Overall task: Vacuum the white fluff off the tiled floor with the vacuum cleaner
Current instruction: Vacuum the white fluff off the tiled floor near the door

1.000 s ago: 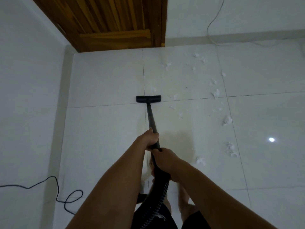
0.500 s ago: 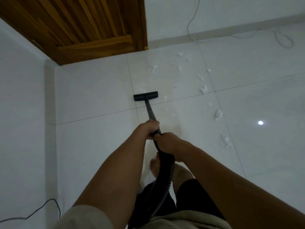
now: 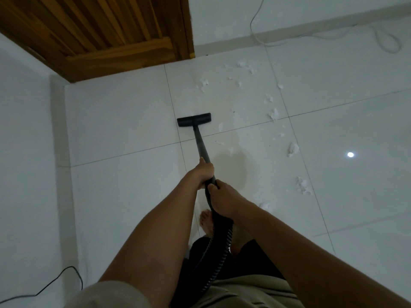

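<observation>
Mid-sweep, left hand (image 3: 205,174) and right hand (image 3: 224,198) grip the vacuum wand (image 3: 201,143), its nozzle (image 3: 194,119) on the tiled floor (image 3: 122,121) just left of the white fluff (image 3: 273,114); next it likely needs steering right.

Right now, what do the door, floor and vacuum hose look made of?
Door: varnished wood, going by the grain and warm sheen. Floor: glazed tile, likely ceramic; grout lines and a mirrored light spot. Hose: probably flexible black plastic, ribbed along its length.
</observation>
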`<state>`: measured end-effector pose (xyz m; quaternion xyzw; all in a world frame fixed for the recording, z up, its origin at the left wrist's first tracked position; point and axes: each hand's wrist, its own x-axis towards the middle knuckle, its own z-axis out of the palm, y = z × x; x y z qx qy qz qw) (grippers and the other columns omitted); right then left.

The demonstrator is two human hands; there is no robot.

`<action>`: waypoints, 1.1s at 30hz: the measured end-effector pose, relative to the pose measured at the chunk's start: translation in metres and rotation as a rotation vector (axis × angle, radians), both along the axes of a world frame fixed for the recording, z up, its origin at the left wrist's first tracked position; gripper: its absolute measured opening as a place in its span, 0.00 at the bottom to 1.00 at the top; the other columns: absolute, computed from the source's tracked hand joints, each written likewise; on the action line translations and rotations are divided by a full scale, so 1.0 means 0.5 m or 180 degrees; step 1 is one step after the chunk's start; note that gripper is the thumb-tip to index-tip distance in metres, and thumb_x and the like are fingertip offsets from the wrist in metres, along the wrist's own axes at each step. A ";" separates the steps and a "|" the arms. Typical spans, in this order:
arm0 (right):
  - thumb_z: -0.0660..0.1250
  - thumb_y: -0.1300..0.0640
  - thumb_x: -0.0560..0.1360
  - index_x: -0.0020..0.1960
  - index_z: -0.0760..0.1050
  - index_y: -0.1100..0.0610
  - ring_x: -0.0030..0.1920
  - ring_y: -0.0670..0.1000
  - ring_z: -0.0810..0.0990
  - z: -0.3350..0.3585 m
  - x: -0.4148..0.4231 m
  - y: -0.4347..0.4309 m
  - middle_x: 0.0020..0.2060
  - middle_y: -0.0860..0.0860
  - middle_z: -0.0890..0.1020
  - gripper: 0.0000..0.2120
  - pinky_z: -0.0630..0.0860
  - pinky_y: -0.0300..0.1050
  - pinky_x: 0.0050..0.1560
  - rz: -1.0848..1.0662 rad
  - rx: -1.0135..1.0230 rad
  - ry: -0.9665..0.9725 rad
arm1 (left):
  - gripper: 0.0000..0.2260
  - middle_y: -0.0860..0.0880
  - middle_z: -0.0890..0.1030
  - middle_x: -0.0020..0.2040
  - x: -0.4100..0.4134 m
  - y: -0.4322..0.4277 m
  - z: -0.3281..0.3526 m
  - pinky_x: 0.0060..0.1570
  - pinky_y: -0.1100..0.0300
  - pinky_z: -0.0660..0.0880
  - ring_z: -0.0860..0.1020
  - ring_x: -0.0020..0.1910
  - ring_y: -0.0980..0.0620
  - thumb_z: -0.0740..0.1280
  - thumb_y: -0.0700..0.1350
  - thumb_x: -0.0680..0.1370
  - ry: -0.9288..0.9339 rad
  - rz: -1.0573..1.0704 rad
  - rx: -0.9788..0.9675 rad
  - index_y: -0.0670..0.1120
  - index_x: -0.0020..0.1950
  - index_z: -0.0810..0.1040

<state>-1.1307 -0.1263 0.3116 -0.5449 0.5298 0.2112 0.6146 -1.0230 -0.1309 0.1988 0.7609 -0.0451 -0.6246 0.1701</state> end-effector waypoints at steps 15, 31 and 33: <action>0.54 0.57 0.86 0.75 0.66 0.59 0.28 0.42 0.73 -0.047 0.016 -0.035 0.37 0.49 0.75 0.18 0.65 0.27 0.18 -0.0011 0.0106 0.0119 | 0.31 0.38 0.66 0.74 0.010 -0.047 -0.057 0.66 0.45 0.72 0.71 0.68 0.39 0.54 0.44 0.82 0.0252 0.0087 -0.0075 0.58 0.80 0.40; 0.49 0.40 0.74 0.71 0.68 0.48 0.66 0.59 0.78 -0.152 0.072 -0.153 0.62 0.57 0.80 0.29 0.70 0.60 0.72 0.0506 -0.0039 0.0549 | 0.29 0.40 0.75 0.56 0.069 -0.180 -0.077 0.43 0.59 0.76 0.74 0.40 0.52 0.52 0.46 0.84 0.0080 0.0010 -0.0188 0.54 0.80 0.39; 0.50 0.43 0.77 0.71 0.69 0.49 0.60 0.58 0.80 -0.135 0.078 -0.175 0.56 0.55 0.82 0.26 0.73 0.59 0.69 0.0486 -0.0057 0.0539 | 0.30 0.41 0.75 0.53 0.074 -0.197 -0.074 0.41 0.59 0.74 0.75 0.40 0.52 0.52 0.46 0.84 0.0088 0.0039 -0.0192 0.54 0.80 0.38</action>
